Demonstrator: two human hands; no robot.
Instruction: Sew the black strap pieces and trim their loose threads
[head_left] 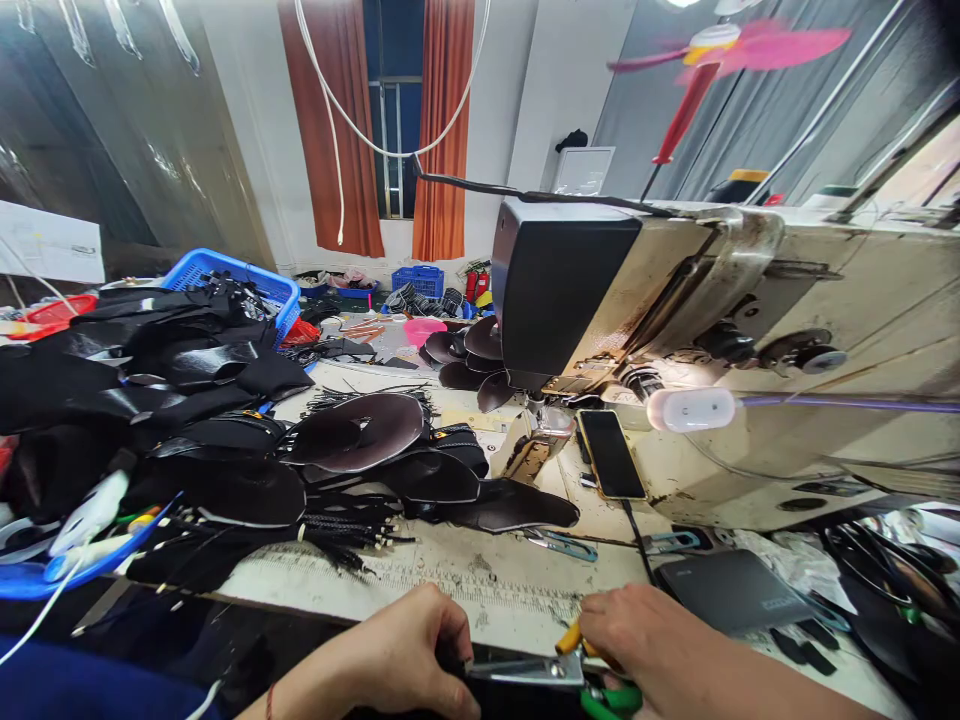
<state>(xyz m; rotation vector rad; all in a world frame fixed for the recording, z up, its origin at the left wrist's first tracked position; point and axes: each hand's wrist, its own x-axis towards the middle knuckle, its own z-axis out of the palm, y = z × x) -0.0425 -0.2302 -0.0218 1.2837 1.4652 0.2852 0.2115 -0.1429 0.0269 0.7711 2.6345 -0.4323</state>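
My right hand [626,635] is closed around scissors [525,670] with one yellow and one green handle. Their metal blades point left, reaching my left hand [420,650] at the table's front edge. The left fingers are curled with the thumb in a pinch; something dark lies at them, too hidden to name. Just beyond the hands, a printed ruler scale [450,585] runs along the pale table. Dark brown, glossy curved pieces [360,430] lie heaped past it, with bundles of black cords [345,535] that have pale tips.
A sewing machine [570,290] stands at right, with a lit lamp [690,410] below its arm. Near its base lie a phone [611,455], blue-handled snips [562,543] and a dark flat box [731,590]. Black pieces [187,360] and a blue basket [289,300] crowd the left.
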